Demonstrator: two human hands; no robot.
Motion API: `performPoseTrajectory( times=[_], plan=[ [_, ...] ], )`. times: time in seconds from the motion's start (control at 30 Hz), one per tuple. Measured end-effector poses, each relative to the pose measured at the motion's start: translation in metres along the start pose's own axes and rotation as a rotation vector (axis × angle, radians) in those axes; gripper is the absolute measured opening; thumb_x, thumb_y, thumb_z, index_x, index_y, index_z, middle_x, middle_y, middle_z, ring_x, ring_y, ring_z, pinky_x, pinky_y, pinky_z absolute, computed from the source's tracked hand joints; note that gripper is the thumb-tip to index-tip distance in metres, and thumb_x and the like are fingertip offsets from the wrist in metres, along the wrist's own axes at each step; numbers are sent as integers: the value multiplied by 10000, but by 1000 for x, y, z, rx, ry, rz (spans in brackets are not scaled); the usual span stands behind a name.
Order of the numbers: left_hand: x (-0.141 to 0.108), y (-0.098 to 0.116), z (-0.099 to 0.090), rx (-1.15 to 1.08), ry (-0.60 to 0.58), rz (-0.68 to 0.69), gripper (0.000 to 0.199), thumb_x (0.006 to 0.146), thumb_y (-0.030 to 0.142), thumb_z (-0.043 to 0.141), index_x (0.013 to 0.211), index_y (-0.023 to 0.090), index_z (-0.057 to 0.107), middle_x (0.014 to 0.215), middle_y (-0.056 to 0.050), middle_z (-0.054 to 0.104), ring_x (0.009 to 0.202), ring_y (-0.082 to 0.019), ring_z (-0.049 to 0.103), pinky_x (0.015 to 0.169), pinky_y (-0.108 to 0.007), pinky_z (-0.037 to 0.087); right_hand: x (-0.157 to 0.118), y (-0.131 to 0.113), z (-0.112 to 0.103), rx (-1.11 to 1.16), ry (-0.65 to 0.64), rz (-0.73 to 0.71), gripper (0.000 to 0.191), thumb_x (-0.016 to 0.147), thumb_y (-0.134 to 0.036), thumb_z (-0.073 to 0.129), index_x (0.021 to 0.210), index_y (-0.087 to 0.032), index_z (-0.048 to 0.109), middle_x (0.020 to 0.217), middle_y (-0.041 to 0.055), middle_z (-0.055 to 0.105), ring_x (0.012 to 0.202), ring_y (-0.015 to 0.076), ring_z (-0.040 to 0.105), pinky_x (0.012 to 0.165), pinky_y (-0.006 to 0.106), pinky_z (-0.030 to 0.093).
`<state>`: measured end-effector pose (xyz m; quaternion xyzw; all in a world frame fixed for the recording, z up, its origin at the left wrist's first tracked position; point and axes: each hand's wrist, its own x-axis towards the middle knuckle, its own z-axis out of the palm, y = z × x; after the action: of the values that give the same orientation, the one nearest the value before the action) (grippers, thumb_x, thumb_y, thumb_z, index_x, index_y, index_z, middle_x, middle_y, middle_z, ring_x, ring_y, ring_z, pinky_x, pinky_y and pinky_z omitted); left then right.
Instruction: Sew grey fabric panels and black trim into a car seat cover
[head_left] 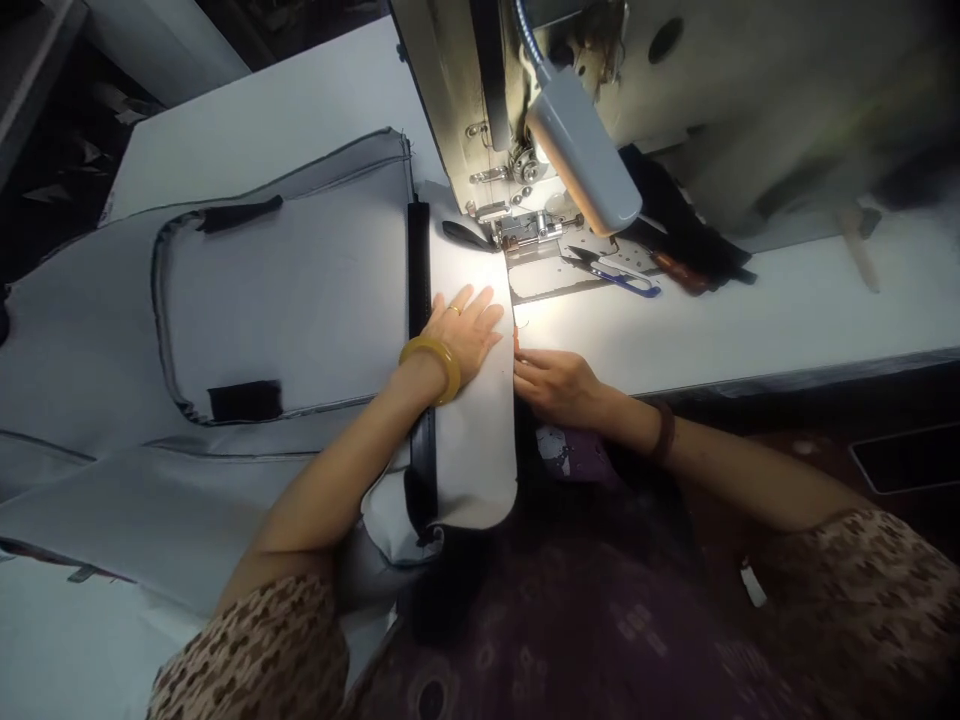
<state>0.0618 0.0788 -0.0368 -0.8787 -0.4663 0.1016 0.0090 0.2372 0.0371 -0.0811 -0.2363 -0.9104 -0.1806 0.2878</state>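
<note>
Patterned sleeve (262, 640) nearest; left hand (463, 335) presses the fabric panel (476, 460), fingers apart. Right hand (559, 388) bunches its fingers, grip unclear: uneven pull could skew the panel.

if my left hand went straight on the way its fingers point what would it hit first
Sliding over the pale panel, the left hand would likely meet the sewing machine's presser foot assembly first, though the hand's fingers are spread and depth is unclear.

Beyond the right fingers (534, 372), blue-handled snips (631, 284) lie on the white counter (780, 325) near black strips (694, 232). Well right of the fingers sits a dark flat rectangle (909, 460); a white scrap (753, 586) lies nearer the wearer.
</note>
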Motion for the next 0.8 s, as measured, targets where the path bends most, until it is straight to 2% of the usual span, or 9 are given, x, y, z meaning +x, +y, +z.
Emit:
performPoseTrajectory(
  times=[0.1,0.23,0.33,0.57,0.67,0.8],
  plan=[
    [1,5,-2,26,-6,-16,454,980,309,267,1394,151,363,1483,-115,307,1355,-307,285,1069,-580,309,-2,1,-6,-21,-6,-55,267,833,2,355,812,-108,597,858,68,653,889,141,583,713,221,466],
    [5,2,-3,53,-27,42,476,978,321,300,1396,103,363,1472,-133,323,1343,-300,308,1083,-495,328,-4,1,-9,-13,-17,-41,240,853,-22,392,738,-137,568,781,29,642,841,122,600,660,202,476],
    [7,-1,-2,40,-30,77,492,977,320,310,1401,75,354,1479,-148,303,1369,-294,265,1113,-436,294,-5,1,-7,-20,0,-36,241,874,-37,390,763,-133,581,811,28,654,868,120,614,698,202,499],
    [8,2,0,47,-63,61,520,976,339,323,1410,55,334,1489,-161,275,1384,-310,233,1152,-406,220,-4,2,-7,-21,33,-81,238,871,-32,386,839,-88,615,896,82,681,982,151,629,833,233,529],
    [9,4,0,58,-35,71,510,976,333,327,1409,65,338,1483,-154,294,1384,-288,246,1156,-411,220,-4,2,-8,-11,6,-69,251,890,-53,373,859,-97,619,936,90,684,1011,146,623,813,226,538],
    [10,6,0,49,0,59,482,971,335,346,1387,94,380,1469,-130,333,1371,-252,281,1134,-375,281,-3,2,-8,18,-15,-62,249,870,-36,379,841,-97,619,956,104,683,1026,151,618,777,223,541]
  ],
)
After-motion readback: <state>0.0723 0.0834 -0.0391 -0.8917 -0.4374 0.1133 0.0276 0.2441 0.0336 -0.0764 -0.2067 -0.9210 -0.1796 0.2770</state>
